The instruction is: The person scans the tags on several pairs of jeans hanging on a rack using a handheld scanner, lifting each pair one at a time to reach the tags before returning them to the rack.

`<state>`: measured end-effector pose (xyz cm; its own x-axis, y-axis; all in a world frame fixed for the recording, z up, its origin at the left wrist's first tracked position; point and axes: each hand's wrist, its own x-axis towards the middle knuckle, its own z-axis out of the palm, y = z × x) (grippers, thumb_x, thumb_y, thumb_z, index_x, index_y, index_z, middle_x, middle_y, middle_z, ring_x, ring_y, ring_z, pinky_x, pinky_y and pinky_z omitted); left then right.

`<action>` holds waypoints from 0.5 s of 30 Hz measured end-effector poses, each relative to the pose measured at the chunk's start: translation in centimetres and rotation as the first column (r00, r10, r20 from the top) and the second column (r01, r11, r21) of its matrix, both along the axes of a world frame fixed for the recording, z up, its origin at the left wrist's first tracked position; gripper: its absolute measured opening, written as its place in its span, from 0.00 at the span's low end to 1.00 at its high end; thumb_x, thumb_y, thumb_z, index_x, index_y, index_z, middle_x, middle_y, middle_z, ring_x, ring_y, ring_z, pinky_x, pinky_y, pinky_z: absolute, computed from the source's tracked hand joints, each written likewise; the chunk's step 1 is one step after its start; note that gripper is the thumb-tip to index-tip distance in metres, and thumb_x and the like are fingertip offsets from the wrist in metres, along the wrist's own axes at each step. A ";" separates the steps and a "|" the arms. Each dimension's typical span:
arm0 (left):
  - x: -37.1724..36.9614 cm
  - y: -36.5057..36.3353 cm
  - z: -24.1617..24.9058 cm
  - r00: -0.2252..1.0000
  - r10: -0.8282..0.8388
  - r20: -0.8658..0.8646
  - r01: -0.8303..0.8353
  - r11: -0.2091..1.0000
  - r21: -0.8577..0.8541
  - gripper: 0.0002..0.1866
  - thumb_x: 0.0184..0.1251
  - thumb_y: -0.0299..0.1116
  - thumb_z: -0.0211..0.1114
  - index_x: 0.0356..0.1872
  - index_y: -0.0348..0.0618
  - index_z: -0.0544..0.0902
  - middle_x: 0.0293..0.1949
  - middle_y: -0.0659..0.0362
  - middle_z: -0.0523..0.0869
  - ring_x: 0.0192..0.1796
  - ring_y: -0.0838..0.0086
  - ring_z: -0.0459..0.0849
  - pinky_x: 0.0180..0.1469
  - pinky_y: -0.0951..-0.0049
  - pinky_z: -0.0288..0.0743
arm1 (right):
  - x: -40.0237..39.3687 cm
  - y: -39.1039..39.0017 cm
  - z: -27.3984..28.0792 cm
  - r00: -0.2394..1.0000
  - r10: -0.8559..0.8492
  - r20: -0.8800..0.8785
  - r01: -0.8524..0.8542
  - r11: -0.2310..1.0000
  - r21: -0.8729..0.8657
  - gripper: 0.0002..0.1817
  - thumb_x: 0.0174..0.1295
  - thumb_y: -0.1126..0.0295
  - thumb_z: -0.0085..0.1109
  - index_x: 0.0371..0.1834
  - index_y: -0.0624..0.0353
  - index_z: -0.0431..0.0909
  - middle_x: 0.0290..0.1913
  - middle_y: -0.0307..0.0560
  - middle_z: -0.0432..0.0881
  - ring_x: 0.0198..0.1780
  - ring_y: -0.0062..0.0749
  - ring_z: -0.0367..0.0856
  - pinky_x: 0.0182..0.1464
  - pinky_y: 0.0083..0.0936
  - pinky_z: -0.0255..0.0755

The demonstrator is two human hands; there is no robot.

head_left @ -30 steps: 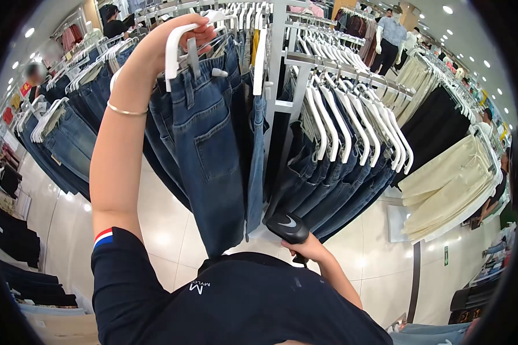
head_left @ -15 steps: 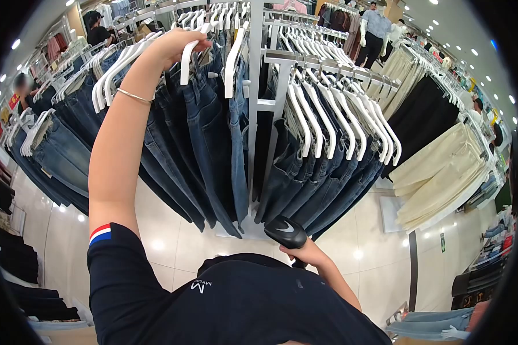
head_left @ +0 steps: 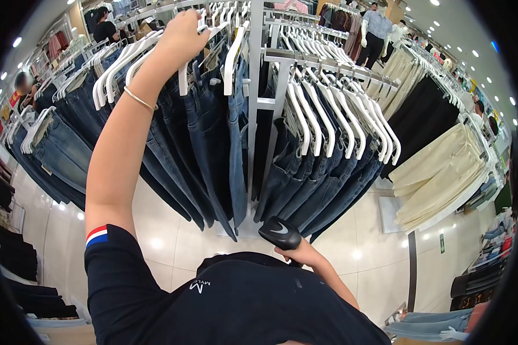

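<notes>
My left hand (head_left: 183, 39) is raised at the rack's rail, fingers curled at the top of a white hanger (head_left: 183, 80). The hook part is hidden behind the hand. Dark blue jeans (head_left: 204, 126) hang below it, with another white hanger (head_left: 231, 60) just to the right. Low in front of my body, my right hand (head_left: 296, 253) is closed around the handle of a black handheld barcode scanner (head_left: 279, 231); its head points toward the jeans, and my hand partly hides the handle.
A metal rack post (head_left: 254, 115) stands between the two rows of jeans. More hangers (head_left: 328, 123) line the right rail. Cream trousers (head_left: 443, 172) hang at the right, and a mannequin (head_left: 375, 34) stands behind. Other people (head_left: 103, 26) are at the far left.
My left hand has moved up and slightly left toward the rail, from lower on the hanger. The scanner in my right hand has shifted slightly left.
</notes>
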<state>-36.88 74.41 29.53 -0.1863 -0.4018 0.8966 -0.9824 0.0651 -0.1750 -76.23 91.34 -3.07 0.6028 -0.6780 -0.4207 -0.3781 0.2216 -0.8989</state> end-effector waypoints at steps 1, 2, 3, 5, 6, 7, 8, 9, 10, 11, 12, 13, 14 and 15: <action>-1.4 0.9 0.7 0.991 -0.135 -0.006 0.135 0.990 0.034 0.21 0.62 0.43 0.60 0.47 0.34 0.75 0.36 0.49 0.83 0.41 0.62 0.83 0.49 0.65 0.74 | 0.1 0.2 0.4 1.000 0.002 -0.003 -0.002 1.000 -0.003 0.20 0.51 0.60 0.69 0.41 0.60 0.74 0.22 0.35 0.75 0.21 0.18 0.73 0.25 0.18 0.67; -2.8 1.4 1.0 0.982 -0.166 -0.087 0.177 0.975 0.134 0.21 0.62 0.43 0.60 0.47 0.33 0.75 0.36 0.49 0.83 0.41 0.62 0.83 0.48 0.66 0.74 | 0.2 0.3 1.0 1.000 0.004 -0.006 -0.004 1.000 -0.005 0.21 0.51 0.60 0.69 0.41 0.60 0.74 0.22 0.35 0.75 0.21 0.17 0.72 0.25 0.18 0.66; -4.0 1.9 1.2 0.967 -0.187 -0.171 0.224 0.947 0.230 0.21 0.62 0.43 0.59 0.47 0.33 0.75 0.36 0.49 0.83 0.40 0.61 0.83 0.47 0.66 0.75 | 0.4 0.4 1.4 1.000 0.007 -0.009 -0.008 1.000 -0.008 0.21 0.51 0.60 0.68 0.42 0.60 0.74 0.22 0.35 0.75 0.21 0.17 0.72 0.24 0.18 0.66; -6.6 3.1 1.5 0.952 -0.125 -0.279 0.235 0.884 0.405 0.25 0.63 0.46 0.59 0.48 0.31 0.75 0.35 0.48 0.84 0.37 0.62 0.83 0.43 0.67 0.76 | 0.4 0.6 1.4 1.000 0.026 -0.013 -0.026 0.999 -0.019 0.20 0.51 0.60 0.68 0.41 0.60 0.74 0.22 0.35 0.75 0.20 0.17 0.72 0.24 0.18 0.66; -7.6 3.5 1.6 0.959 -0.033 -0.283 0.175 0.851 0.495 0.26 0.62 0.48 0.59 0.47 0.30 0.75 0.35 0.48 0.84 0.36 0.62 0.83 0.42 0.67 0.76 | 0.4 0.6 1.4 0.999 0.035 -0.016 -0.036 0.999 -0.024 0.19 0.51 0.60 0.68 0.41 0.60 0.74 0.22 0.35 0.75 0.20 0.17 0.72 0.24 0.18 0.65; -8.5 3.8 1.7 0.959 0.058 -0.277 0.119 0.805 0.581 0.28 0.62 0.50 0.58 0.46 0.29 0.76 0.34 0.48 0.84 0.35 0.62 0.84 0.42 0.68 0.76 | 0.4 0.7 1.8 0.999 0.035 -0.025 -0.035 0.999 -0.019 0.19 0.52 0.60 0.68 0.40 0.60 0.74 0.21 0.35 0.75 0.20 0.17 0.72 0.24 0.18 0.65; -8.9 3.9 1.8 0.954 0.147 -0.261 0.066 0.747 0.662 0.29 0.61 0.52 0.58 0.45 0.28 0.76 0.34 0.47 0.84 0.35 0.62 0.84 0.41 0.68 0.76 | 0.4 0.9 2.2 0.999 0.033 -0.033 -0.034 0.999 -0.014 0.19 0.52 0.60 0.68 0.40 0.60 0.75 0.21 0.35 0.75 0.20 0.17 0.72 0.24 0.18 0.65; -8.8 3.0 2.0 0.970 0.183 -0.159 -0.016 0.702 0.712 0.31 0.60 0.56 0.57 0.39 0.29 0.79 0.31 0.49 0.84 0.32 0.66 0.83 0.38 0.68 0.76 | 0.4 1.1 2.5 0.999 0.031 -0.041 -0.031 0.999 -0.007 0.18 0.52 0.60 0.68 0.39 0.59 0.75 0.20 0.35 0.75 0.20 0.17 0.72 0.24 0.18 0.65; -8.5 2.3 1.9 0.958 0.176 -0.228 0.059 0.656 0.752 0.30 0.60 0.56 0.57 0.37 0.30 0.80 0.30 0.50 0.84 0.32 0.68 0.83 0.37 0.69 0.76 | 0.3 1.3 2.1 0.999 0.028 -0.037 -0.029 0.999 -0.018 0.18 0.52 0.60 0.68 0.39 0.59 0.75 0.20 0.35 0.75 0.20 0.17 0.72 0.24 0.18 0.65; -8.0 1.6 1.8 0.939 0.174 -0.297 0.135 0.607 0.783 0.29 0.60 0.56 0.57 0.35 0.31 0.80 0.30 0.51 0.84 0.31 0.69 0.83 0.35 0.70 0.76 | 0.2 1.4 1.4 0.999 0.025 -0.032 -0.026 0.999 -0.028 0.18 0.52 0.60 0.68 0.38 0.59 0.75 0.20 0.35 0.75 0.20 0.17 0.72 0.24 0.18 0.65; -7.7 1.2 1.7 0.914 0.178 -0.364 0.213 0.554 0.805 0.28 0.60 0.56 0.57 0.32 0.33 0.80 0.29 0.53 0.84 0.30 0.71 0.82 0.34 0.70 0.76 | 0.1 1.6 1.1 0.999 0.024 -0.028 -0.025 0.999 -0.039 0.17 0.52 0.60 0.68 0.37 0.59 0.76 0.20 0.35 0.75 0.20 0.17 0.72 0.24 0.18 0.65; -7.7 1.1 1.8 0.889 0.202 -0.412 0.254 0.531 0.809 0.22 0.59 0.50 0.60 0.29 0.36 0.80 0.26 0.59 0.82 0.28 0.77 0.81 0.31 0.76 0.75 | -0.1 1.7 1.1 0.999 0.027 -0.047 -0.030 0.999 -0.045 0.17 0.52 0.59 0.68 0.37 0.59 0.76 0.19 0.35 0.75 0.20 0.17 0.72 0.24 0.18 0.65; -7.2 0.6 1.6 0.821 0.197 -0.536 0.364 0.541 0.758 0.20 0.59 0.48 0.61 0.30 0.36 0.80 0.26 0.60 0.82 0.27 0.79 0.80 0.31 0.78 0.74 | -0.2 1.8 1.1 0.997 0.032 -0.066 -0.036 0.998 -0.051 0.17 0.52 0.59 0.68 0.37 0.58 0.76 0.19 0.35 0.75 0.20 0.17 0.72 0.24 0.18 0.65; -6.2 -0.1 1.2 0.737 0.191 -0.648 0.465 0.552 0.692 0.18 0.58 0.45 0.62 0.30 0.36 0.81 0.25 0.61 0.81 0.27 0.80 0.79 0.31 0.79 0.73 | -0.3 2.0 1.1 0.996 0.037 -0.085 -0.042 0.997 -0.057 0.17 0.52 0.59 0.68 0.36 0.58 0.76 0.19 0.35 0.75 0.20 0.17 0.72 0.24 0.18 0.65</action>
